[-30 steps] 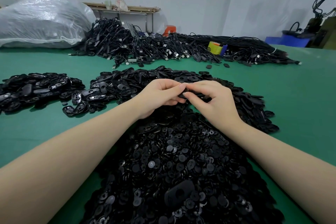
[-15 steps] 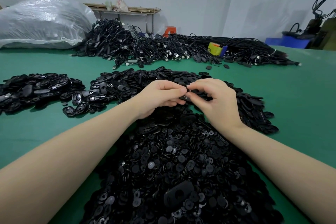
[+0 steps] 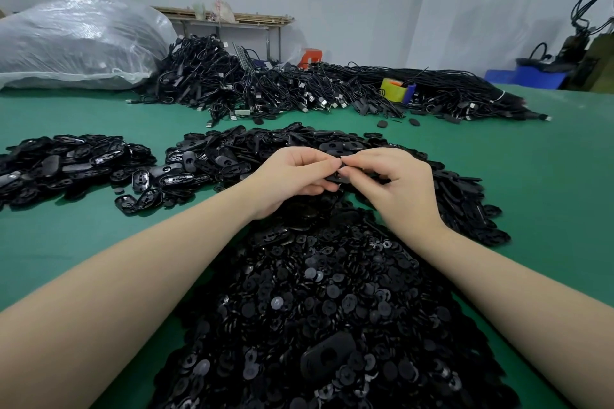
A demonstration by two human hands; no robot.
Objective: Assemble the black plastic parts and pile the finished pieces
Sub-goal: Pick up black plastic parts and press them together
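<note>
My left hand [image 3: 294, 176] and my right hand [image 3: 395, 183] meet over the middle of the green table, fingertips together, both pinching one small black plastic piece [image 3: 339, 176] that is mostly hidden by the fingers. Under my forearms lies a big heap of small round black discs [image 3: 319, 315]. One oval black shell [image 3: 327, 360] lies on top of that heap near me. Behind my hands spreads a pile of oval black shells [image 3: 265, 149]. A separate pile of black oval pieces [image 3: 66, 161] sits at the left.
The green table [image 3: 538, 183] carries a long heap of black cables [image 3: 299, 90] at the back, with a yellow tape roll [image 3: 393, 90] on it. A large clear plastic sack [image 3: 76, 43] stands at the back left. Blue crates [image 3: 528, 78] are at the far right.
Both hands stay together on the black piece and have shifted only slightly; the fingers have worked a little around it.
</note>
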